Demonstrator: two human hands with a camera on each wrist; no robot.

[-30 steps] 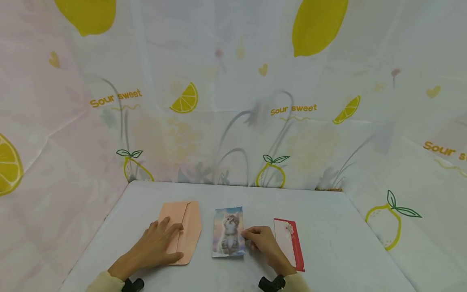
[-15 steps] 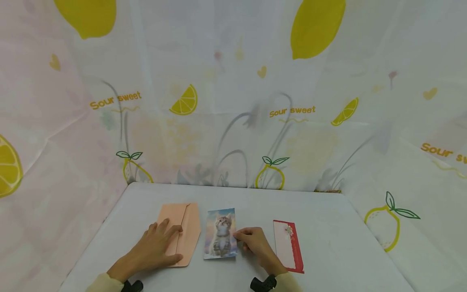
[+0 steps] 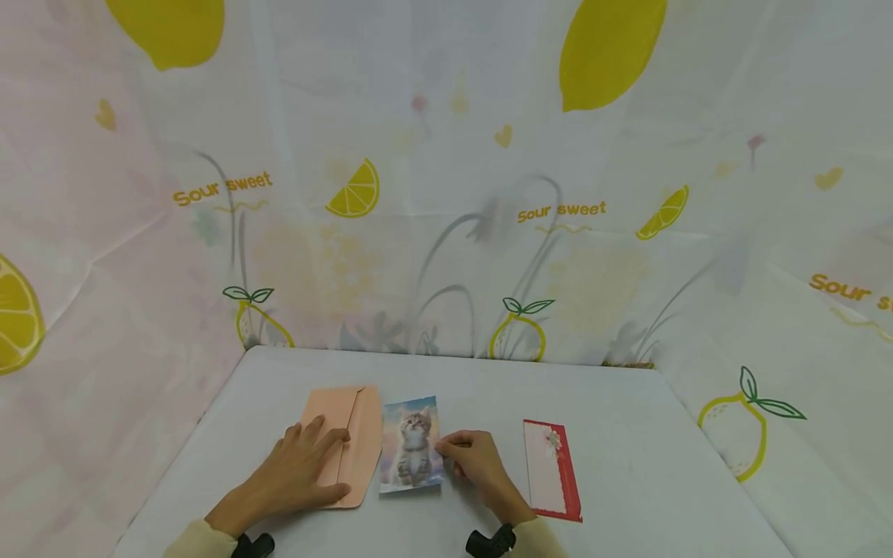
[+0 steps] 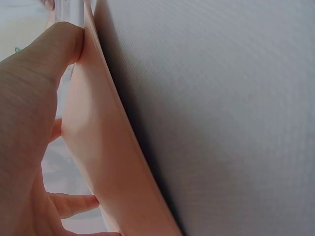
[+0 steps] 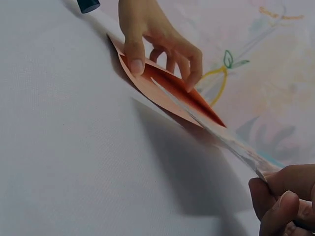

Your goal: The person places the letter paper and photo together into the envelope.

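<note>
A peach paper envelope point(image 3: 368, 442) lies on the white table, left of centre. My left hand point(image 3: 300, 469) rests on it with fingers spread and presses it down. In the left wrist view the thumb and fingertips touch the peach paper point(image 4: 106, 142). My right hand point(image 3: 477, 461) pinches the right edge of a kitten picture card point(image 3: 413, 446) between thumb and fingers. Seen from the right wrist, the card point(image 5: 211, 130) is tilted above the table, its far corner over the envelope's gaping mouth point(image 5: 157, 83). Whether that corner touches the paper I cannot tell.
To the right lies a white card with a red border and a small flower point(image 3: 551, 473). A lemon-printed cloth point(image 3: 418, 256) hangs behind and beside the white tabletop point(image 3: 642, 449).
The kitten card has travelled left with my right hand, from mid-table up to the envelope's right edge, and leans slightly more. My left hand and the envelope have stayed in place.
</note>
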